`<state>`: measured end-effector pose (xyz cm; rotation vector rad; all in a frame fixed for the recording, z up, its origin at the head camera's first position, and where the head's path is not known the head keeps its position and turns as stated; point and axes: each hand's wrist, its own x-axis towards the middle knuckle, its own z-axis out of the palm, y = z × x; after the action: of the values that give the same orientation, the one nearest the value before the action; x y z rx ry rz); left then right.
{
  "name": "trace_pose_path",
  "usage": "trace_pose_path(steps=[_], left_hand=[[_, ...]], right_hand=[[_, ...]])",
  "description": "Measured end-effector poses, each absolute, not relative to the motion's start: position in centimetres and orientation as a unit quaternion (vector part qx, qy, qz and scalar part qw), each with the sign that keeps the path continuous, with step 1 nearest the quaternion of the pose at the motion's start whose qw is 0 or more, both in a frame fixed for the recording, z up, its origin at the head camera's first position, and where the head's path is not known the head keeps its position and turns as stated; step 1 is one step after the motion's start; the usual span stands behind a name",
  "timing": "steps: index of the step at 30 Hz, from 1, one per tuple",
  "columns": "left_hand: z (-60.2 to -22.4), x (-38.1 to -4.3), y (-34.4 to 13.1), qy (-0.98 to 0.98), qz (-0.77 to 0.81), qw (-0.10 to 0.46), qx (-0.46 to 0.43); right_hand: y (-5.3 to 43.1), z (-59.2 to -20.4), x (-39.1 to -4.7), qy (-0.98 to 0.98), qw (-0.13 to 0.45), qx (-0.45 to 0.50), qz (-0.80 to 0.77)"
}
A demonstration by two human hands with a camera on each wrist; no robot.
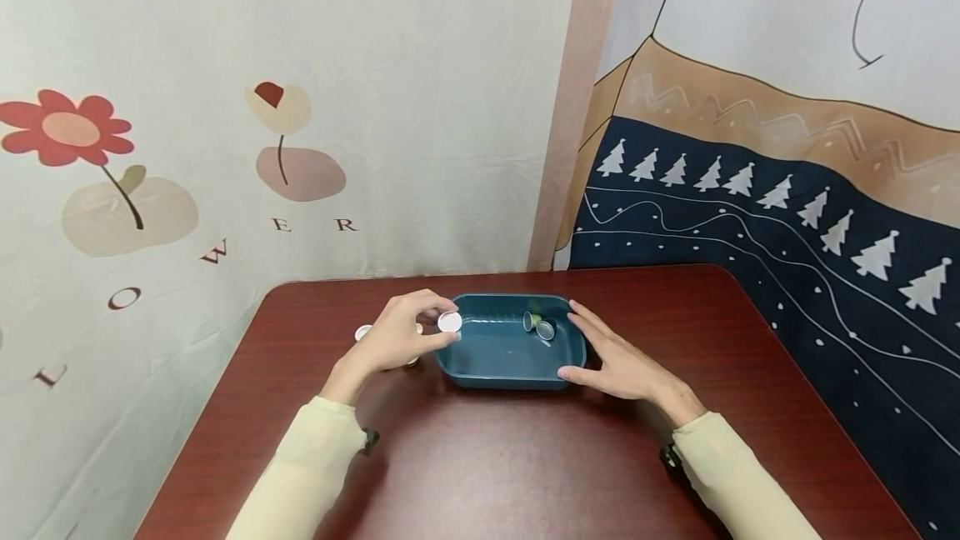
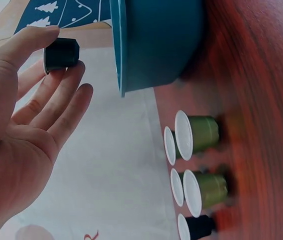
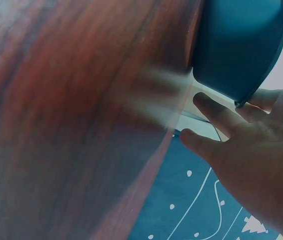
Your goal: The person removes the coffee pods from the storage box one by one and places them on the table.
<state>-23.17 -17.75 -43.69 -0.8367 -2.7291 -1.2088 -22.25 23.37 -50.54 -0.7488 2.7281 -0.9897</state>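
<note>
My left hand (image 1: 393, 333) pinches a dark coffee capsule (image 2: 61, 53) with a white lid between thumb and fingers, at the left rim of a blue rectangular dish (image 1: 502, 367). In the left wrist view the capsule is held higher than the dish rim. Inside the dish, toward its right end, lie a green capsule (image 1: 529, 321) and a dark capsule (image 1: 545, 330). My right hand (image 1: 618, 361) lies along the dish's right end with fingers extended and spread at the rim.
Several green capsules (image 2: 204, 134) and a dark capsule (image 2: 200, 227) stand on the reddish-brown table (image 1: 495, 457) left of the dish, mostly hidden by my left hand in the head view. Printed cloth (image 1: 435, 123) hangs behind the table.
</note>
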Motion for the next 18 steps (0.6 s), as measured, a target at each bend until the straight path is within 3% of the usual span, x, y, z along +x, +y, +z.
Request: trace_pose_path(steps=[18], left_hand=[[-43.8, -22.6, -21.3, -0.894, -0.368, 0.058, -0.250]], right_hand=[[23.2, -50.3, -22.2, 0.908, 0.075, -0.248, -0.330]])
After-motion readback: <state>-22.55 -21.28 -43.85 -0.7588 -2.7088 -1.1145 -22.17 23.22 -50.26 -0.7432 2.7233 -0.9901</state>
